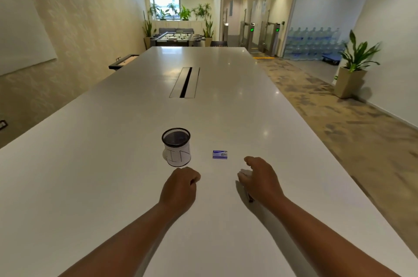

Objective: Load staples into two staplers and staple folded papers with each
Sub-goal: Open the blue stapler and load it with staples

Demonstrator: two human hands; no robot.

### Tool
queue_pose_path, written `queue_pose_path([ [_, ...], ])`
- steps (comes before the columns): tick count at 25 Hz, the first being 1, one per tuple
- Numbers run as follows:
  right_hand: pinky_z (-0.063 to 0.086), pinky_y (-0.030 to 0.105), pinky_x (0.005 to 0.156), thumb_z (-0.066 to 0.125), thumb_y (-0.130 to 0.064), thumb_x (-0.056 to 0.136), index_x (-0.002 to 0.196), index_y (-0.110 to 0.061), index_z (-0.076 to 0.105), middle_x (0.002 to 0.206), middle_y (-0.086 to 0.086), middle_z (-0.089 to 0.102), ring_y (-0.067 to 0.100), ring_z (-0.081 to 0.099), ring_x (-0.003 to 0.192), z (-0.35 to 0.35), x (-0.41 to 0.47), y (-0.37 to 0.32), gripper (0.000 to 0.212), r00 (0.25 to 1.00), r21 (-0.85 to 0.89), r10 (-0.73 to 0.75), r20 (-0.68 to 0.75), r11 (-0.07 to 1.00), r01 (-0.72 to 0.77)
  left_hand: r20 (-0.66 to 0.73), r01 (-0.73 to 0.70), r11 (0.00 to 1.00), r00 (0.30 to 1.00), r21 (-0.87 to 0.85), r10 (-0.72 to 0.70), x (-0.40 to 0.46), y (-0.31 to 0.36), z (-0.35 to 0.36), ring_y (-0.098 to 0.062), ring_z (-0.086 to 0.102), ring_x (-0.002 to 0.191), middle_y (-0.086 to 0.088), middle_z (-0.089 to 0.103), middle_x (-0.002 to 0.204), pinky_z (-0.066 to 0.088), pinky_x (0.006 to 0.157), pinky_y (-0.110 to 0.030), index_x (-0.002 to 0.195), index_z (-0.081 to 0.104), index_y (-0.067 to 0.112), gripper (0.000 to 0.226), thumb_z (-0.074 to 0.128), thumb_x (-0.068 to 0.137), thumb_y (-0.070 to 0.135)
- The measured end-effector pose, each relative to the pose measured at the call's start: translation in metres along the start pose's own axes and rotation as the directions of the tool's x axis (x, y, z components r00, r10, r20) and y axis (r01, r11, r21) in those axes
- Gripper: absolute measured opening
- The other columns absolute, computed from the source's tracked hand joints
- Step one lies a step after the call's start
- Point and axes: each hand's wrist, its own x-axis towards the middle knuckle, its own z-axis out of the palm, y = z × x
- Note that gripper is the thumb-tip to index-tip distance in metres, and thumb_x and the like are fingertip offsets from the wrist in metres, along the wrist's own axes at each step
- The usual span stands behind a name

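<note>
A small blue box of staples lies on the white table, just beyond my hands. My right hand is cupped, palm down, over a pale object with a dark rear end. It looks like a stapler, but the hand hides most of it. My left hand rests on the table as a loose fist with nothing visible in it, just in front of the mesh cup. No folded paper or second stapler is in sight.
A black mesh pen cup wrapped in white paper stands left of the staple box. A cable slot runs along the table's middle. The table's right edge drops to a carpeted floor with a potted plant.
</note>
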Motion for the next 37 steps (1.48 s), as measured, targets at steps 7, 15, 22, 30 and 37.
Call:
queue_pose_path([
  [7, 0.042, 0.033, 0.100, 0.069, -0.009, 0.083, 0.127, -0.014, 0.061, 0.126, 0.002, 0.060, 0.022, 0.054, 0.118, 0.019, -0.036, 0.007, 0.045, 0.996, 0.038, -0.007, -0.092, 0.999, 0.011, 0.031, 0.071, 0.955, 0.997, -0.288, -0.064, 0.004, 0.060, 0.039, -0.008, 0.063, 0.112, 0.003, 0.068, 0.123, 0.049, 0.096, -0.023, 0.125, 0.066, 0.017, 0.035, 0.054, 0.094, 0.006],
  [15, 0.051, 0.009, 0.073, 0.066, -0.006, 0.094, 0.114, -0.012, 0.064, 0.096, -0.004, 0.069, -0.008, 0.066, 0.077, 0.020, -0.044, -0.010, 0.021, 0.977, 0.723, 0.206, 0.062, 0.665, -0.186, 0.064, -0.054, 0.971, 0.995, -0.233, 0.070, 0.010, 0.049, 0.046, -0.006, 0.062, 0.106, 0.016, 0.068, 0.123, 0.055, 0.090, -0.031, 0.136, 0.057, 0.037, 0.043, 0.059, 0.094, 0.044],
  [22, 0.055, 0.029, 0.076, 0.072, -0.034, 0.090, 0.100, -0.025, 0.067, 0.085, -0.005, 0.072, 0.010, 0.066, 0.076, 0.026, -0.037, -0.001, 0.014, 0.992, 0.591, 0.059, 0.113, 0.798, -0.115, 0.080, -0.084, 0.964, 0.991, -0.253, 0.107, 0.010, 0.051, 0.043, -0.005, 0.063, 0.085, 0.019, 0.071, 0.090, 0.054, 0.073, -0.028, 0.103, 0.071, 0.039, 0.027, 0.052, 0.091, 0.054],
  [30, 0.050, 0.035, 0.061, 0.057, -0.043, 0.099, 0.093, -0.005, 0.063, 0.071, 0.013, 0.069, 0.018, 0.061, 0.059, 0.022, -0.032, -0.003, 0.039, 0.966, 0.593, 0.034, 0.257, 0.784, -0.185, 0.091, -0.170, 0.961, 0.977, -0.220, 0.193, 0.000, 0.057, 0.037, -0.008, 0.058, 0.071, 0.012, 0.060, 0.076, 0.048, 0.065, -0.034, 0.079, 0.057, 0.027, 0.034, 0.035, 0.104, 0.039],
  [37, 0.046, 0.033, 0.047, 0.040, -0.032, 0.108, 0.103, -0.009, 0.041, 0.072, 0.012, 0.067, 0.025, 0.059, 0.049, 0.027, -0.034, -0.003, 0.023, 0.967, 0.781, 0.153, 0.204, 0.570, -0.255, 0.090, -0.174, 0.969, 0.977, -0.175, 0.192, 0.000, 0.058, 0.039, -0.016, 0.055, 0.065, 0.004, 0.058, 0.069, 0.048, 0.063, -0.041, 0.082, 0.049, 0.024, 0.047, 0.018, 0.103, 0.053],
])
